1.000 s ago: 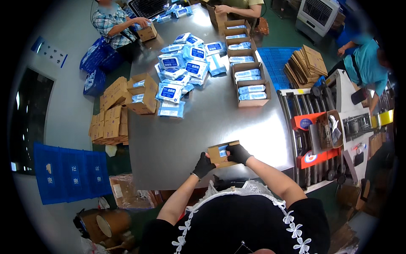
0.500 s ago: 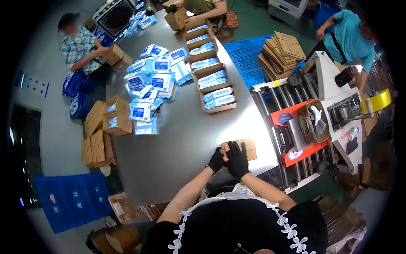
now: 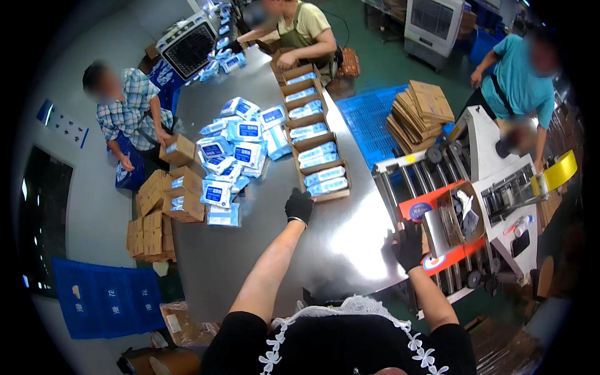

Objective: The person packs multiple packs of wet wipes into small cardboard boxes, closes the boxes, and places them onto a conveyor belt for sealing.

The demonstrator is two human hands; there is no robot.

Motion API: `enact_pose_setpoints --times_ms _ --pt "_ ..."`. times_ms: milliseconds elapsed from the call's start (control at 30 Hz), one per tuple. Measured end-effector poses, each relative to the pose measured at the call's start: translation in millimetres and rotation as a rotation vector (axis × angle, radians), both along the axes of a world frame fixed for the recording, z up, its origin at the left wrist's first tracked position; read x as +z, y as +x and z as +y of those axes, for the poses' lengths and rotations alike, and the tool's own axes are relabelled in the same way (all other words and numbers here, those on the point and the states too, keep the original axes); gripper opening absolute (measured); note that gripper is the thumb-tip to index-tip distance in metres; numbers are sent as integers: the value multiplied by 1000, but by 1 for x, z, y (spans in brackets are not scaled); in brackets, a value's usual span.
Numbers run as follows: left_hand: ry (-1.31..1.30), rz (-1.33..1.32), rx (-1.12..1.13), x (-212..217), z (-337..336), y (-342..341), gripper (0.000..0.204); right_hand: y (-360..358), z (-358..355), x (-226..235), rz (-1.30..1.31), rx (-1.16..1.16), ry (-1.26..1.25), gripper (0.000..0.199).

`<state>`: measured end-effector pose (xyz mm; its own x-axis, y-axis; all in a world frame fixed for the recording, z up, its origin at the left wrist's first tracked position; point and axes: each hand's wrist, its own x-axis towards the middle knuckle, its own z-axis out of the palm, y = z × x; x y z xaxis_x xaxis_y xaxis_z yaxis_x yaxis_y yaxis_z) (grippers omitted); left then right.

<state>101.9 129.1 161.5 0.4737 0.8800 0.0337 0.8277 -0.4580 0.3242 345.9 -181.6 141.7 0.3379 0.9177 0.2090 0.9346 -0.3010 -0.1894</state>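
Two black-gloved hands (image 3: 299, 206) are showing. At least six open, oblong brown cardboard boxes (image 3: 331, 197) are standing in one row; the nearest two are each displaying two soft, blue-and-white plastic packs (image 3: 327, 187). At least ten more such packs are lying in one large pile (image 3: 247, 154), overlapping too much for an exact count. Three co-workers (image 3: 522, 87) are standing nearby. Two boxy air coolers with dark grilles (image 3: 432, 26), one blue plastic lattice pallet (image 3: 365, 122) and one yellow tape roll (image 3: 558, 173) are also appearing.

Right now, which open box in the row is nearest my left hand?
The end box closest to you: your left hand is by its corner; the others stand farther away.
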Motion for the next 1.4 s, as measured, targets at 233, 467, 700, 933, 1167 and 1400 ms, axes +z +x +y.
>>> enact_pose_setpoints --times_ms 233,467,700,933,1167,1400 --pt "-5 48 -248 19 -48 -72 22 -69 129 43 525 123 286 50" --pt "-292 196 -664 42 -135 -194 27 -212 148 45 365 1107 -347 57" --pt "-415 -492 -172 -49 -129 -226 49 -225 165 4 861 893 -493 31" --pt "-525 -385 -69 -111 -141 -227 50 -310 177 101 379 696 -146 21" --pt "-329 -524 -503 -123 -172 -193 42 -289 116 13 205 503 -11 42" --pt "-1427 -513 -224 -42 -207 -112 49 -124 57 -3 183 375 -54 33"
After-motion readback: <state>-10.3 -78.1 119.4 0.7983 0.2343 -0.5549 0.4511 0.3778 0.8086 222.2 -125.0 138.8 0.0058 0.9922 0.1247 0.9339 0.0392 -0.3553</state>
